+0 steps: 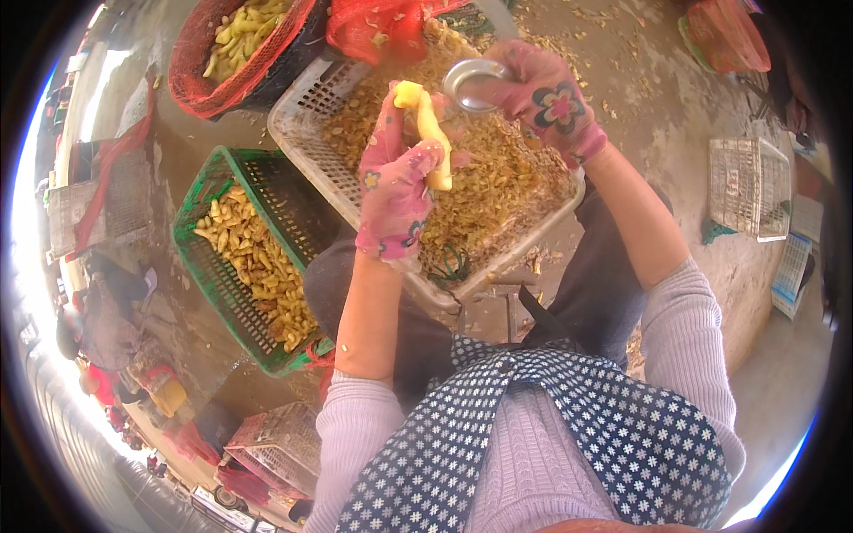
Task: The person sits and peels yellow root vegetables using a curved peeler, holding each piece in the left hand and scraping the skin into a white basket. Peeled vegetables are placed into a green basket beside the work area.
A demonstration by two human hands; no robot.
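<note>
My left hand [398, 180], in a pink flowered glove, grips a pale yellow peeled piece of ginger root [431, 126]. Its smooth flesh shows from the fingertips down to the thumb. In a matching glove, my right hand [543, 100] holds a round, ring-shaped metal tool [476, 64] just right of the ginger, with a small gap between them. Where the tool continues inside the fist is hidden. Beneath both hands lies a cracked white plastic crate [320, 160] filled with brownish ginger peelings [486, 200].
A green plastic basket [250, 190] of ginger pieces stands left of the crate. Behind it is a dark tub lined with red mesh [183, 86], holding ginger. Red netting [373, 26] lies at the crate's far edge. A white crate [746, 186] rests on the floor at right.
</note>
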